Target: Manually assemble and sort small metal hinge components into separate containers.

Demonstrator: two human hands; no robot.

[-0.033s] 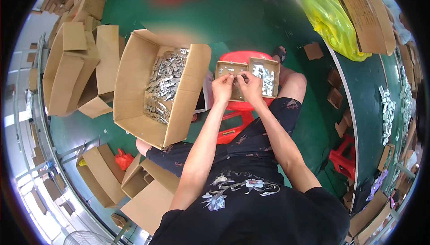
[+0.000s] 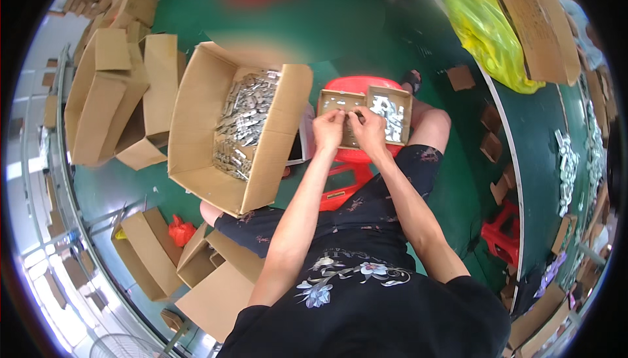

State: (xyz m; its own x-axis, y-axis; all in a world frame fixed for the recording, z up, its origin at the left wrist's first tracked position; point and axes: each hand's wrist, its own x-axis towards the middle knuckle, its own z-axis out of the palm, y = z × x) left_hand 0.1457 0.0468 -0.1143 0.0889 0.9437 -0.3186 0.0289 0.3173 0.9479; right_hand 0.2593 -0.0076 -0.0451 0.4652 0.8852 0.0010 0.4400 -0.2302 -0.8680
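Observation:
My left hand (image 2: 329, 130) and my right hand (image 2: 369, 130) are close together, fingertips pinched and nearly meeting. Whatever they grip is too small to make out. Both are over a shallow cardboard tray (image 2: 331, 95) with a few small pieces scattered in it. Just to the right, a second shallow tray (image 2: 403, 137) holds a pile of shiny silver metal parts (image 2: 394, 117). The two trays rest on a red plastic stool (image 2: 363, 84) between my legs. To my left stands a big open carton (image 2: 204, 96) with many flat metal pieces (image 2: 245, 119) heaped inside.
More cardboard cartons (image 2: 160, 89) stand at the left, with others (image 2: 147, 253) nearer to me. Along the right runs a green-topped table (image 2: 540, 135) bearing metal parts (image 2: 566, 171) and a yellow plastic bag (image 2: 487, 37). Another red stool (image 2: 500, 230) is beside that table.
The view has shifted slightly, so the trays and big carton appear a little farther right. My hands stay pinched together over the left tray.

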